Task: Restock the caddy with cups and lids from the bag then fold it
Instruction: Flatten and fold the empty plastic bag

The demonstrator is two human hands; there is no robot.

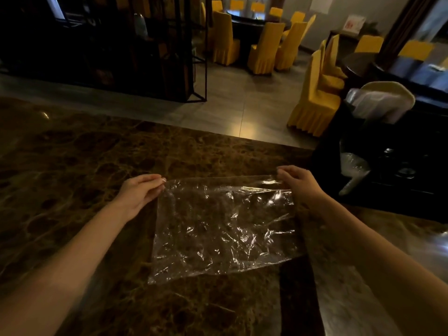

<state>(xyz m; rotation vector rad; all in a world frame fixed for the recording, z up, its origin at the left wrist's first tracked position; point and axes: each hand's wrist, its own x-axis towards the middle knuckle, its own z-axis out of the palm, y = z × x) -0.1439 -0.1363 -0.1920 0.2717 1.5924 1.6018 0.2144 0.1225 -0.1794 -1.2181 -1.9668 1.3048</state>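
A clear, crinkled plastic bag [223, 229] lies spread flat on the brown marble counter [72, 166]. My left hand [140, 192] pinches the bag's far left corner. At the far right corner my right hand [298, 183] pinches the plastic, and that far edge is lifted a little. The bag looks empty. To the right stands a dark caddy [388, 166]; a stack of clear cups [351, 170] leans in it, and pale lids or cups in plastic [378, 103] sit at its top. Its inside is too dark to read.
Beyond the counter's far edge lies a tiled floor with yellow-covered chairs [315, 100] and dark dining tables [252, 23]. A black metal shelf frame [169, 57] stands at the back left. The counter's right end runs beside the caddy.
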